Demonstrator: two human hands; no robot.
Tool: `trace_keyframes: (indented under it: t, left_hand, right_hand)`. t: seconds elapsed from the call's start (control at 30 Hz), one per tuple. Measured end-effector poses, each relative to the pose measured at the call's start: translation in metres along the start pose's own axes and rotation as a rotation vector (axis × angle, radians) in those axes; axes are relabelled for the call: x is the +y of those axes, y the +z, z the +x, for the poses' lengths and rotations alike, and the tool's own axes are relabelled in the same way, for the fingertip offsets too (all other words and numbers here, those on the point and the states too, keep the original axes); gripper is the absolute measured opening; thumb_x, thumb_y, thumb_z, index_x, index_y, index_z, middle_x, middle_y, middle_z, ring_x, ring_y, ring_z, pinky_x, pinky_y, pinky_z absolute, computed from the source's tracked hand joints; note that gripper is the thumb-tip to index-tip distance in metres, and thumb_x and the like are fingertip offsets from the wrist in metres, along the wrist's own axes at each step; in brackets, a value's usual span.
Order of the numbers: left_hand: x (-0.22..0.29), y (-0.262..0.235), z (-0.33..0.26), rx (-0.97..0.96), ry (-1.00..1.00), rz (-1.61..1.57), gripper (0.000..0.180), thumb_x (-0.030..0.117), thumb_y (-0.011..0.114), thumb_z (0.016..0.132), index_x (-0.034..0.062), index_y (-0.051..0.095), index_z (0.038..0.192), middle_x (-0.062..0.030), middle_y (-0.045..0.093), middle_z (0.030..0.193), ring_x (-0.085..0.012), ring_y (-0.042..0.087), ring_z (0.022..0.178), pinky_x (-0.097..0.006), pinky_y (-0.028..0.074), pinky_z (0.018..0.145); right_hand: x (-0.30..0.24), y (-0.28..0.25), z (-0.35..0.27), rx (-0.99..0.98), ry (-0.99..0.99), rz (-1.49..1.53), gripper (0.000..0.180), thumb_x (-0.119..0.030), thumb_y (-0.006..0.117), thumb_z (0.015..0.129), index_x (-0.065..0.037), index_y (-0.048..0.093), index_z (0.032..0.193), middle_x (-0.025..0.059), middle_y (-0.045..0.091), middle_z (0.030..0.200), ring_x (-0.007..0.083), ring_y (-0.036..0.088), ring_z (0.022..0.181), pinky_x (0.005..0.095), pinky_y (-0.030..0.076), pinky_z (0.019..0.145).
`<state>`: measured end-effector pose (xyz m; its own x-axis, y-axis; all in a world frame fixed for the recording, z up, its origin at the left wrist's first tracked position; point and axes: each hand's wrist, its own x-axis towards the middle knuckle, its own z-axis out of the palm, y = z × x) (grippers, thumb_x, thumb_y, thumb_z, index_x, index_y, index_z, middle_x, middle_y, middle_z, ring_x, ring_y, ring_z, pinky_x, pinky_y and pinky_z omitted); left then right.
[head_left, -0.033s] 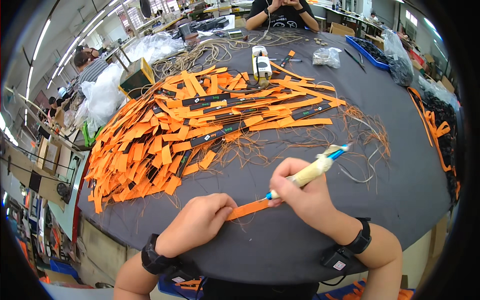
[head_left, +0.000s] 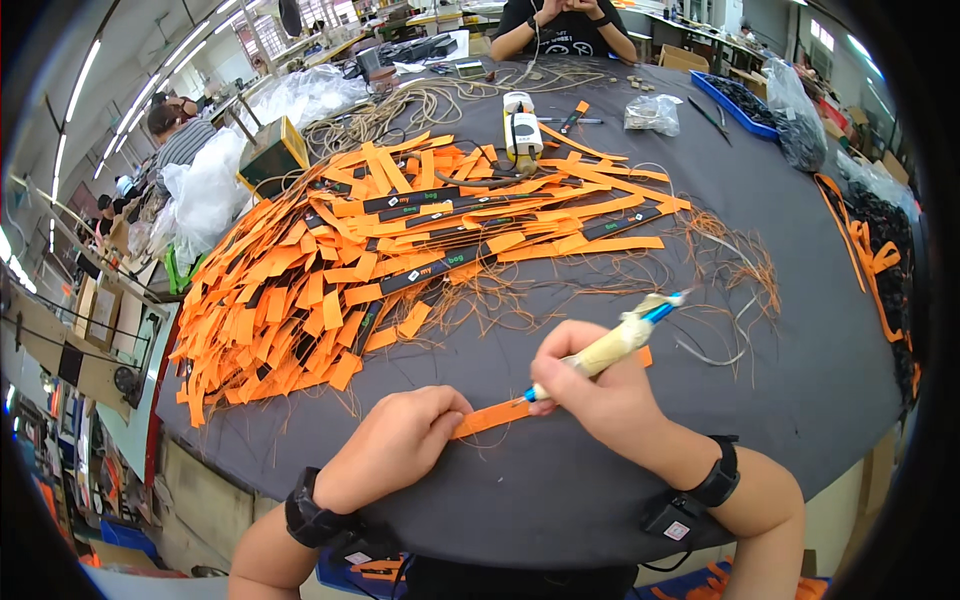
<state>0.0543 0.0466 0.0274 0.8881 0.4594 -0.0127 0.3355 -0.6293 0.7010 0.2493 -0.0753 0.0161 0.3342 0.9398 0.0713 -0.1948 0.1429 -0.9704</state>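
Observation:
An orange strap [head_left: 490, 419] lies slantwise on the dark table near my body. My left hand [head_left: 405, 435] pinches its left end, fingers closed. My right hand [head_left: 600, 385] is closed round a pen-like tool [head_left: 610, 348] with a cream wrapped grip and blue ends. The tool's lower tip meets the strap's upper face between my hands. Past my right hand, a small orange end [head_left: 645, 356] shows; the stretch under that hand is hidden. Loose thread hangs beside the strap.
A big heap of orange and black straps [head_left: 300, 290] lies at the left and middle. Loose threads [head_left: 740, 250] tangle at its right. Behind stand a white device [head_left: 522, 135], cords and a blue tray [head_left: 735, 105]. Another person's hands [head_left: 570, 8] are at the far edge.
My right hand and the tool have shifted slightly left along the strap. An orange end now shows beyond that hand. My left hand stays nearly in place.

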Motion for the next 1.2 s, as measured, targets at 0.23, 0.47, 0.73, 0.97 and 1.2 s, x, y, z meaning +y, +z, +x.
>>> trace_keyframes:
  t: [0.23, 0.47, 0.73, 0.97, 1.2]
  left_hand:
    - [-0.001, 0.011, 0.002, 0.175, 0.065, 0.128, 0.014, 0.002, 0.062, 0.087, 0.0004, 0.067, 0.1, -0.0104, 0.058, 0.088, -0.0225, 0.06, 0.073, -0.032, 0.049, 0.064]
    - [0.019, 0.0, 0.004, 0.133, 0.12, 0.186, 0.018, 0.001, 0.064, 0.085, 0.0022, 0.067, 0.102, -0.0084, 0.058, 0.092, -0.0221, 0.06, 0.074, -0.031, 0.05, 0.065]
    - [0.028, 0.004, 0.021, -0.001, 0.214, 0.331, 0.015, 0.006, 0.067, 0.084, 0.002, 0.064, 0.098, -0.0111, 0.059, 0.094, -0.0308, 0.063, 0.083, -0.038, 0.052, 0.073]
    - [0.01, 0.0, 0.013, -0.051, 0.117, 0.179, 0.014, 0.005, 0.069, 0.084, 0.0006, 0.061, 0.095, -0.0113, 0.058, 0.092, -0.0263, 0.066, 0.077, -0.034, 0.054, 0.068]
    - [0.005, 0.004, 0.014, -0.041, 0.132, 0.169, 0.013, 0.005, 0.071, 0.083, -0.0003, 0.06, 0.088, -0.0112, 0.056, 0.088, -0.027, 0.064, 0.074, -0.035, 0.052, 0.066]
  right_hand:
    - [0.025, -0.002, 0.008, 0.037, -0.005, -0.06, 0.02, -0.02, 0.067, 0.094, -0.003, 0.059, 0.087, 0.001, 0.061, 0.072, 0.0056, 0.06, 0.063, 0.0206, 0.048, 0.056]
    - [0.016, -0.026, 0.022, 0.283, 0.007, 0.17, 0.021, -0.023, 0.064, 0.095, -0.006, 0.059, 0.085, 0.0029, 0.06, 0.067, 0.0104, 0.061, 0.054, 0.023, 0.049, 0.05]
    - [0.018, -0.032, 0.023, 0.299, 0.006, 0.292, 0.021, -0.024, 0.064, 0.095, -0.007, 0.059, 0.085, 0.002, 0.059, 0.064, 0.011, 0.061, 0.053, 0.0232, 0.047, 0.048]
    - [0.017, 0.0, 0.012, 0.016, 0.02, -0.035, 0.019, -0.021, 0.066, 0.094, -0.004, 0.061, 0.085, -0.0005, 0.055, 0.06, 0.0054, 0.056, 0.058, 0.0222, 0.043, 0.049]
    - [0.033, 0.0, 0.012, -0.102, -0.024, -0.285, 0.022, -0.02, 0.068, 0.091, -0.001, 0.062, 0.081, 0.0, 0.055, 0.061, 0.0059, 0.046, 0.056, 0.0258, 0.036, 0.05]
